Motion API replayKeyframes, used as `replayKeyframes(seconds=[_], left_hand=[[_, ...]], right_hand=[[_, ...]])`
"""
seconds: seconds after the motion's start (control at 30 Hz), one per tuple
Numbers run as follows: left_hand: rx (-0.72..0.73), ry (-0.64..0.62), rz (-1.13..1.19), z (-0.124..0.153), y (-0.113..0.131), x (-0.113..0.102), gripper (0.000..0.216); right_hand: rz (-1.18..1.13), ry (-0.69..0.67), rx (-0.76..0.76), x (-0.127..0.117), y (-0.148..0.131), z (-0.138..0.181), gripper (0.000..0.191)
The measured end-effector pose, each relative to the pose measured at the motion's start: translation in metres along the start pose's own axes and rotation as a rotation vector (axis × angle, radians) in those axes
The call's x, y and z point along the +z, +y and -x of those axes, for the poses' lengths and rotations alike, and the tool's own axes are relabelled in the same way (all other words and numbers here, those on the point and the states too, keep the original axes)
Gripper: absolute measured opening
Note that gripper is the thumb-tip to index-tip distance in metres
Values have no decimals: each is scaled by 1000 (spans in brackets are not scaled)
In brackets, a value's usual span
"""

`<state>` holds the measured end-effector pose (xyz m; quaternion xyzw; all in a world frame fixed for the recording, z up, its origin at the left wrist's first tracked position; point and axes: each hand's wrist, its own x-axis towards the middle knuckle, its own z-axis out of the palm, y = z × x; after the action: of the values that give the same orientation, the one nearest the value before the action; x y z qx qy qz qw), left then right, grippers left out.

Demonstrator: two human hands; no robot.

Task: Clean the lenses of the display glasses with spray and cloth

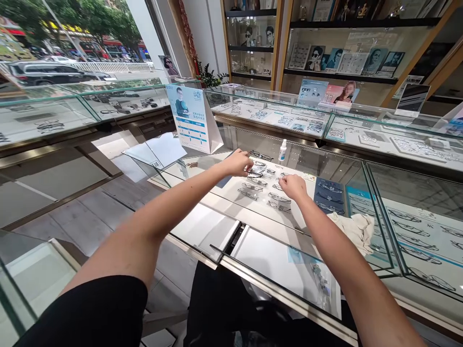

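Observation:
Over the glass counter top (217,193), my left hand (238,163) is closed, its curled fingertips at a dark-framed pair of eyeglasses (256,175) that they seem to grip. My right hand (293,186) hovers to the right with thumb and fingers pinched together; what lies in the pinch is too small to make out. Another dark pair of eyeglasses (261,155) rests on the glass just beyond my left hand. A white spray bottle (282,150) stands upright behind both hands. Several eyeglasses (278,197) lie in rows on a pale board beneath the glass.
A crumpled cream cloth (356,229) lies by my right forearm. To the left, a folded sign (191,118) stands behind white papers (159,149). A dark navy tray (330,193) holds more frames under the glass. More display cases (282,113) run along the back.

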<state>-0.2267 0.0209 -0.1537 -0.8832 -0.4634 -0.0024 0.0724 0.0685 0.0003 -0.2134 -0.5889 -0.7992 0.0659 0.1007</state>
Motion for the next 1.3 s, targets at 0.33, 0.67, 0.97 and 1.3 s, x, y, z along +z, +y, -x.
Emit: replayKeyframes(seconds=[0.33, 0.67, 0.97, 1.3], left_hand=[[54, -284, 388, 132, 66, -62, 9], [122, -459, 428, 160, 82, 38, 18], [214, -160, 87, 130, -9, 131, 19], [9, -64, -189, 124, -155, 189, 20]], right_hand=[[-6, 10, -5, 7, 1, -2, 39], [9, 10, 45, 5, 5, -1, 39], [-11, 27, 93, 5, 4, -2, 35], [-89, 30, 147, 3, 4, -3, 41]])
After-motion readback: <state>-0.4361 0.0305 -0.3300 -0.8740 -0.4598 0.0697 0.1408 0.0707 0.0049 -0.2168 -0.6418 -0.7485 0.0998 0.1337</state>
